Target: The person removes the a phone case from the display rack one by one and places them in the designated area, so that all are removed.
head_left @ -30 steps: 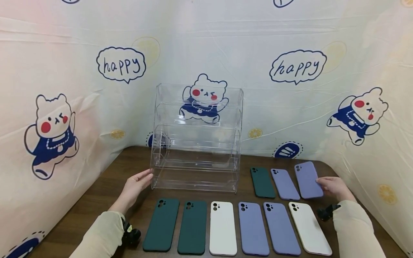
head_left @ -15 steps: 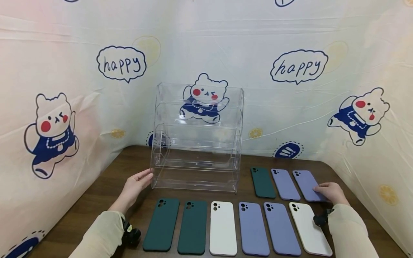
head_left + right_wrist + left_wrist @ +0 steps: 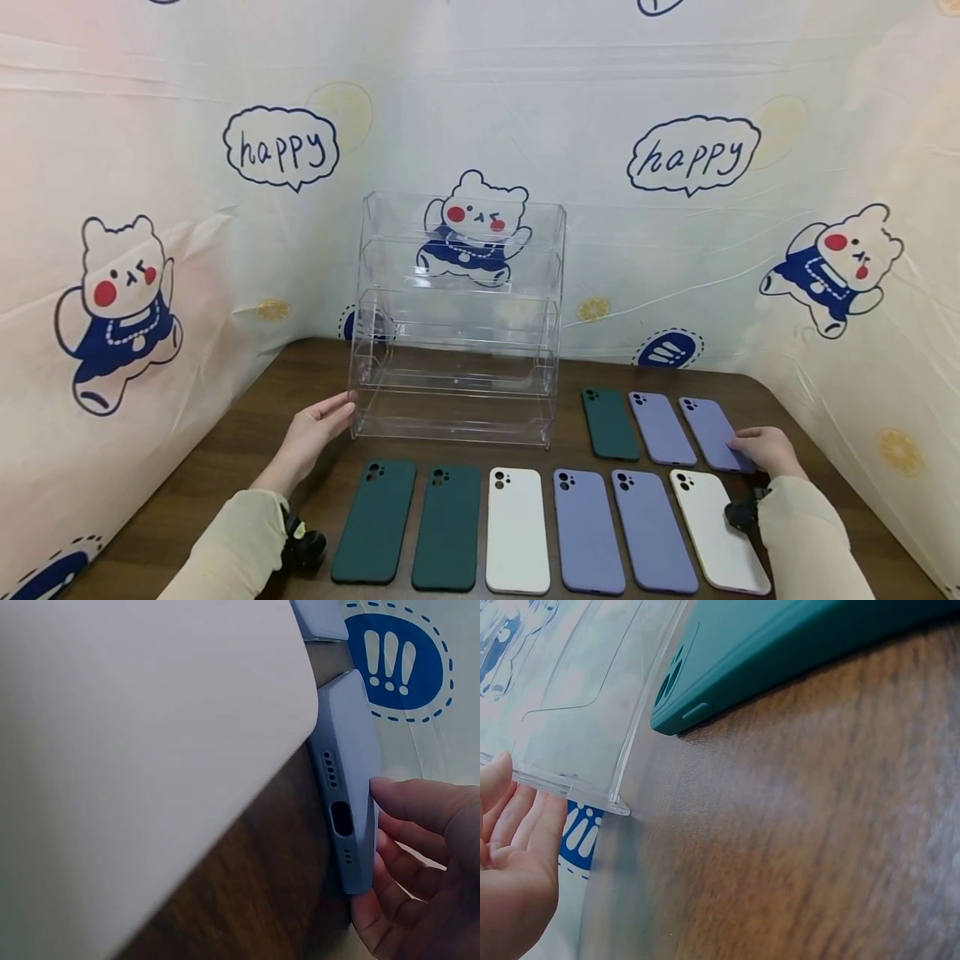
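Observation:
A clear tiered display rack (image 3: 457, 333) stands at the middle back of the table. My left hand (image 3: 315, 433) holds its lower left edge; in the left wrist view, the thumb and fingers lie on either side of the clear panel (image 3: 562, 742). At the right, my right hand (image 3: 772, 452) pinches the lower right side of a lavender phone case (image 3: 708, 425). This case lies at the right end of the back row, beside another lavender case (image 3: 663, 429) and a green case (image 3: 611, 425). The right wrist view shows the thumb on the held case (image 3: 352, 750).
A front row of phone cases runs across the table: two green, the left one (image 3: 375, 521) nearest my left arm, a white case (image 3: 517, 529), two lavender, and another white case (image 3: 716, 525) beside my right wrist. Printed cloth (image 3: 577, 108) hangs around the table (image 3: 262, 400).
My right hand has lowered the lavender phone case from a raised tilt to flat on the table, in line with the back row, still gripping it. The left hand has stayed at the rack.

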A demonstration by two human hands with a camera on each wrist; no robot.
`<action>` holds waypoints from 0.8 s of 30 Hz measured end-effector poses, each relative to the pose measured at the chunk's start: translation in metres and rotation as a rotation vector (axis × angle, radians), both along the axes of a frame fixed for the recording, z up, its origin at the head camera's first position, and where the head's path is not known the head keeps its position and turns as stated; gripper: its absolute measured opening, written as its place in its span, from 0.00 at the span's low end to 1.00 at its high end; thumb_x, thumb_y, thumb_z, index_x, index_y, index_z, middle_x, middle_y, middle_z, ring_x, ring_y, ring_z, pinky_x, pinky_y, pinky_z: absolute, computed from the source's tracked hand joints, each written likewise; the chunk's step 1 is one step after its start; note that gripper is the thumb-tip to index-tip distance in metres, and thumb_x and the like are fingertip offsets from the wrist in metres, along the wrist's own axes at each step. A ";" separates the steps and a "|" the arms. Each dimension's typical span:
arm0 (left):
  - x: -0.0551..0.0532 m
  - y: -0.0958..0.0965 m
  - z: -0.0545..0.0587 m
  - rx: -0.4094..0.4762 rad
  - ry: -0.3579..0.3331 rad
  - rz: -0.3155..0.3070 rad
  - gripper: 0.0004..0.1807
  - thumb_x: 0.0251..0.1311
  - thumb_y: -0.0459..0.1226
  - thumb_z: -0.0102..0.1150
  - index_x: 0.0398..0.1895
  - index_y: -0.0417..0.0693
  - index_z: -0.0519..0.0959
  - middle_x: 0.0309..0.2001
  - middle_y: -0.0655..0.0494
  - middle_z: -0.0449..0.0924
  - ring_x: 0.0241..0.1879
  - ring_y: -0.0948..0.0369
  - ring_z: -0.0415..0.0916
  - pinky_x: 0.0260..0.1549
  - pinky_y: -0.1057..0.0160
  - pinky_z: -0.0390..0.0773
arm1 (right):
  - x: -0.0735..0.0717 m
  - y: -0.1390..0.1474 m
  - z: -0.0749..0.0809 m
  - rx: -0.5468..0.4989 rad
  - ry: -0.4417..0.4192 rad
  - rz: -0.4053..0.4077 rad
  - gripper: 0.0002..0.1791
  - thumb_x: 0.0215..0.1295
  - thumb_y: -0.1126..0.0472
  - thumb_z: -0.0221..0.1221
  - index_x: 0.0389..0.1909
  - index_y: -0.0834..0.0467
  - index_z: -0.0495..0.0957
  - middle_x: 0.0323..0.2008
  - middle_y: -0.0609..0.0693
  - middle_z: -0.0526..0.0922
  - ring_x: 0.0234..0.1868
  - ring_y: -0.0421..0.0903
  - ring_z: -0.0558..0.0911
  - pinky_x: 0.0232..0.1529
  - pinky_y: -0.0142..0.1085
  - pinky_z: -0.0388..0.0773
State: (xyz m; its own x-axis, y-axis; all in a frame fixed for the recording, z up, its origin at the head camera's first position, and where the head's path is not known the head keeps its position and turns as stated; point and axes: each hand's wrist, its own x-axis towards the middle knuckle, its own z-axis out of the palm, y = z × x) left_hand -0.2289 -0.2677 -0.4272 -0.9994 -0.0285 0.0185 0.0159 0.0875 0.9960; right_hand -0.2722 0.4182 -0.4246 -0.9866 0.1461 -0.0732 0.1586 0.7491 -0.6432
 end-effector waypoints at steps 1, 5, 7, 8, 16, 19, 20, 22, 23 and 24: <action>0.000 0.000 0.000 -0.003 0.000 0.000 0.31 0.66 0.41 0.50 0.67 0.34 0.57 0.66 0.42 0.56 0.61 0.53 0.60 0.55 0.61 0.67 | -0.001 0.000 0.000 0.002 -0.002 -0.003 0.25 0.58 0.59 0.59 0.44 0.80 0.71 0.43 0.75 0.72 0.38 0.61 0.77 0.34 0.47 0.79; 0.000 -0.001 0.000 -0.018 -0.005 0.005 0.32 0.66 0.43 0.50 0.66 0.34 0.57 0.66 0.42 0.56 0.59 0.59 0.64 0.55 0.62 0.67 | -0.002 0.001 -0.002 0.007 -0.012 -0.026 0.26 0.57 0.59 0.59 0.45 0.80 0.71 0.45 0.76 0.71 0.40 0.63 0.77 0.34 0.47 0.79; 0.000 0.000 0.001 -0.033 -0.005 0.005 0.32 0.66 0.43 0.50 0.67 0.34 0.57 0.66 0.42 0.56 0.59 0.60 0.64 0.55 0.61 0.67 | -0.002 0.001 -0.003 0.009 -0.016 -0.033 0.27 0.57 0.59 0.59 0.46 0.80 0.70 0.45 0.76 0.71 0.40 0.64 0.76 0.35 0.47 0.79; 0.000 0.001 0.001 -0.037 -0.003 0.007 0.32 0.66 0.43 0.50 0.66 0.34 0.58 0.66 0.41 0.57 0.59 0.59 0.64 0.55 0.61 0.68 | -0.002 0.002 -0.003 0.008 -0.018 -0.035 0.27 0.57 0.59 0.59 0.46 0.80 0.70 0.46 0.76 0.71 0.40 0.64 0.76 0.35 0.47 0.79; -0.002 0.000 0.007 -0.142 0.011 -0.019 0.32 0.66 0.44 0.50 0.66 0.33 0.59 0.64 0.39 0.59 0.59 0.49 0.63 0.54 0.56 0.68 | 0.003 0.002 0.001 -0.002 -0.023 -0.009 0.28 0.58 0.58 0.59 0.46 0.81 0.69 0.45 0.77 0.70 0.41 0.65 0.76 0.37 0.50 0.79; -0.002 -0.006 0.014 -0.258 0.037 -0.047 0.30 0.67 0.43 0.49 0.64 0.32 0.61 0.63 0.37 0.61 0.57 0.46 0.66 0.53 0.53 0.69 | 0.003 -0.001 0.006 -0.004 -0.017 0.001 0.28 0.60 0.57 0.58 0.46 0.81 0.69 0.45 0.76 0.71 0.42 0.67 0.75 0.37 0.51 0.79; -0.002 -0.009 0.017 -0.307 0.047 -0.046 0.29 0.67 0.44 0.49 0.64 0.32 0.62 0.62 0.37 0.63 0.56 0.46 0.67 0.53 0.51 0.70 | 0.003 -0.002 0.008 0.002 -0.012 0.002 0.28 0.60 0.56 0.57 0.47 0.81 0.69 0.45 0.76 0.71 0.43 0.67 0.74 0.37 0.51 0.79; -0.001 -0.013 0.025 -0.419 0.076 -0.040 0.28 0.67 0.44 0.49 0.62 0.32 0.65 0.60 0.36 0.65 0.55 0.44 0.68 0.52 0.48 0.71 | 0.003 -0.006 0.014 0.029 0.002 0.003 0.29 0.63 0.54 0.55 0.49 0.80 0.68 0.47 0.76 0.70 0.45 0.68 0.72 0.39 0.52 0.77; -0.001 -0.015 0.030 -0.477 0.089 -0.031 0.28 0.67 0.45 0.48 0.61 0.32 0.66 0.59 0.36 0.66 0.55 0.43 0.67 0.51 0.47 0.71 | 0.002 -0.009 0.017 0.047 0.014 0.007 0.30 0.64 0.54 0.53 0.50 0.80 0.67 0.48 0.76 0.69 0.47 0.69 0.71 0.40 0.53 0.76; -0.001 -0.017 0.035 -0.533 0.102 -0.017 0.28 0.67 0.46 0.48 0.61 0.33 0.67 0.58 0.36 0.67 0.55 0.43 0.68 0.51 0.45 0.71 | 0.002 -0.012 0.021 0.060 0.024 0.010 0.31 0.65 0.52 0.52 0.51 0.80 0.66 0.49 0.76 0.68 0.48 0.70 0.70 0.41 0.54 0.75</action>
State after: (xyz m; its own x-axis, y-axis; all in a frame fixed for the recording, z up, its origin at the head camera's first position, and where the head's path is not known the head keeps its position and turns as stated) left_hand -0.2297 -0.2846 -0.3917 -0.9920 0.0278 0.1230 0.1163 0.5793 0.8068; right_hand -0.2705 0.4062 -0.4034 -0.9894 0.1396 -0.0409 0.1360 0.7879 -0.6006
